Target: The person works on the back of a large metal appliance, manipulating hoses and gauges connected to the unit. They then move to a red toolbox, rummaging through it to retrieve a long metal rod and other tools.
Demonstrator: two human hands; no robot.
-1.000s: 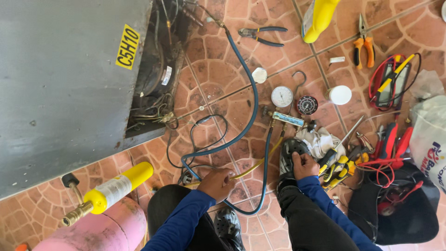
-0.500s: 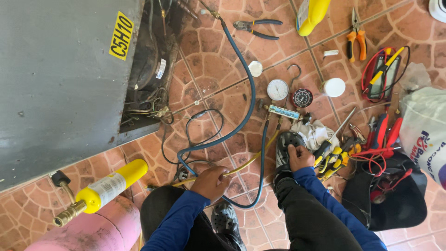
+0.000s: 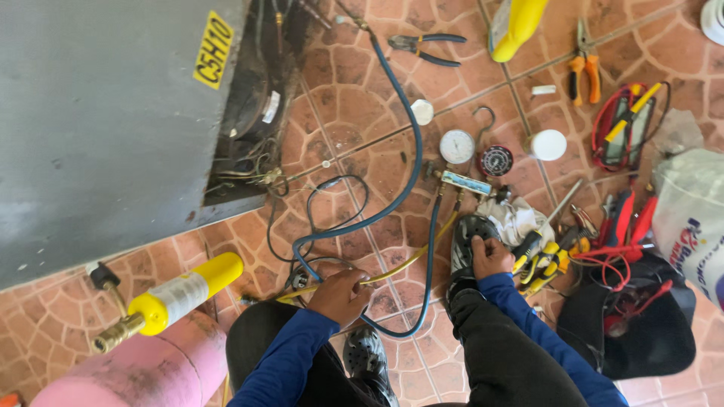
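Yellow hose (image 3: 392, 270) runs under the left hand (image 3: 341, 295), whose fingers are curled shut around it low over the brick-red tiles (image 3: 362, 162). From that fist the hose slants up and to the right to the gauge set (image 3: 466, 181), which lies just beyond the right hand (image 3: 490, 256). A blue hose (image 3: 411, 151) loops just past the left hand's knuckles, sweeps far ahead of it to the grey cabinet (image 3: 98, 113), and a second length curves round between the two hands. A thin black wire (image 3: 332, 207) coils ahead of the left hand.

The right hand rests on the toe of a dark perforated shoe (image 3: 464, 237), fingers bent down onto it; whether it grips the shoe I cannot tell. A white rag (image 3: 516, 217) lies just ahead of this hand, and yellow-handled tools (image 3: 547, 260) lie touching one another just to its right.

Containers: a black bag (image 3: 652, 332) sits open to the right of the right hand, with red leads (image 3: 626, 301) spilling in over its rim. A pink cylinder (image 3: 143, 369) lies to the left of the left hand, and a yellow torch canister (image 3: 177, 294) rests across its top; what either holds is not visible. A white sack (image 3: 690, 218) stands beyond the bag, its contents hidden. Far ahead of the right hand lie blue pliers (image 3: 422, 47) and orange pliers (image 3: 584, 68).
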